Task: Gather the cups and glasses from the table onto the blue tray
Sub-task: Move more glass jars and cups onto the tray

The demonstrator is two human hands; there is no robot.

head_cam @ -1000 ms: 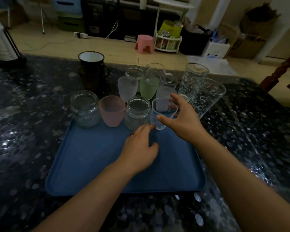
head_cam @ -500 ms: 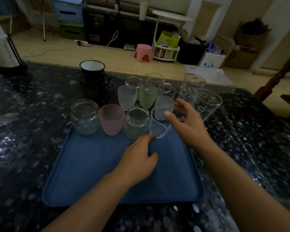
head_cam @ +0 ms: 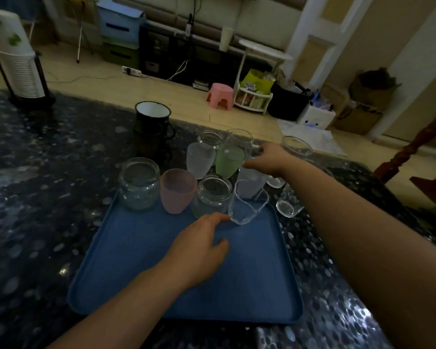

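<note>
Glasses still off blue tray point(head_cam: 141, 260) cluster past its far edge; right hand point(head_cam: 267, 157) nearer, fingers at clear mug point(head_cam: 238, 143), grip unclear. Left hand point(head_cam: 199, 245) relaxed, fingertips touching small clear cup point(head_cam: 247, 207) on tray.

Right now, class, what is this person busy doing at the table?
A person is gathering glassware onto a blue tray. Two jars, a pink cup and a clear glass stand along its far edge. The left hand rests on the tray, fingertips at that glass. The right hand reaches to the frosted and green cups on the table beyond; its grip is unclear. A dark mug waits farther back.
</note>
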